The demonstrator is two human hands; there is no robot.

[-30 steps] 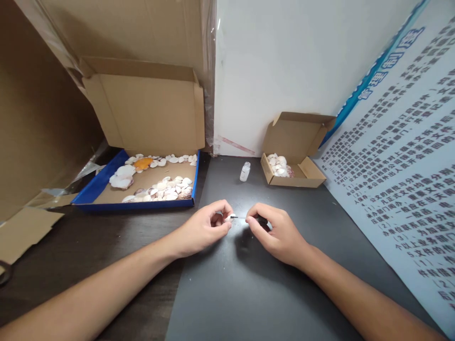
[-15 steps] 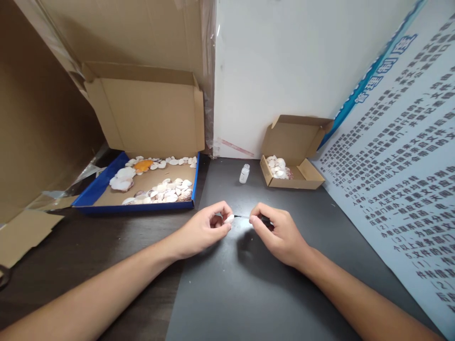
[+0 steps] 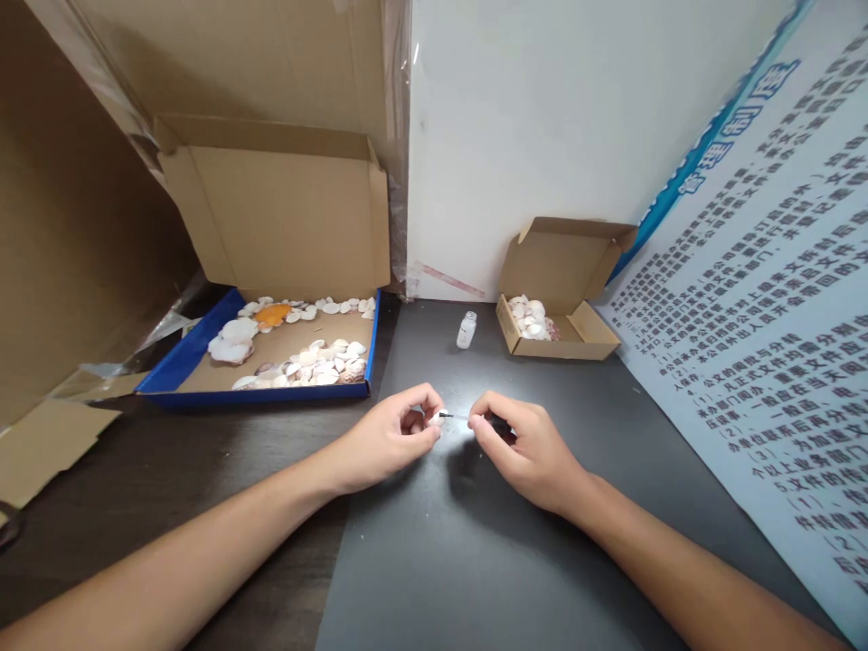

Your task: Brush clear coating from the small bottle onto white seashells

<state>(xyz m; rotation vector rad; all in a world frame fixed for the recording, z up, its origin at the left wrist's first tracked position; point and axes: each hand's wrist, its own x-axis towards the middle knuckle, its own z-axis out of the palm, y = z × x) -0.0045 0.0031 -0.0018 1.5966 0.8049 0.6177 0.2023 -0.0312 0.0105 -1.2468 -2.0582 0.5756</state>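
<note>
Straight ahead of me there's a plain white wall panel [image 3: 529,117], with a reddish strip [image 3: 453,279] slanting low across it. To its left, tall brown cardboard [image 3: 271,54] stands upright, clear plastic film [image 3: 401,154] wrinkling and glinting down its edge. Farther left, another brown panel [image 3: 61,226] falls into shade. Over on the right, a big pale poster [image 3: 779,362] leans in at a slant, dark Chinese characters in rows, a blue band [image 3: 705,163] along its upper edge. Below, the bench [image 3: 271,561] shows dark wood grain on the left, a smooth dark grey sheet [image 3: 420,579] on the right, and a soft bright patch of light shines off that sheet.
</note>
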